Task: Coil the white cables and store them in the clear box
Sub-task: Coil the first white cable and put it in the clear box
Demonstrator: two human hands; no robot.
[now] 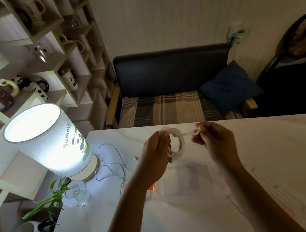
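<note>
While the left hand (156, 149) gripped the coiled white cable (177, 141) with curled fingers, the right hand (213, 140) pinched its loose end just beside the loops; the cable looked light, soft and springy, best held where the turns bunch, or they would likely spring open. Below both wrists the clear box (188, 179) was faint, its edges hard to make out

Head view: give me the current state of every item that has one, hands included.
White cable coil: wound in loops, held above the table.
Left hand: grips the coil.
Right hand: pinches the cable's free end, pulled sideways.
Second cable: uncoiled, loose on the table.
Clear box: on the table under the hands; contents cannot be told.
Lamp: lit.
</note>
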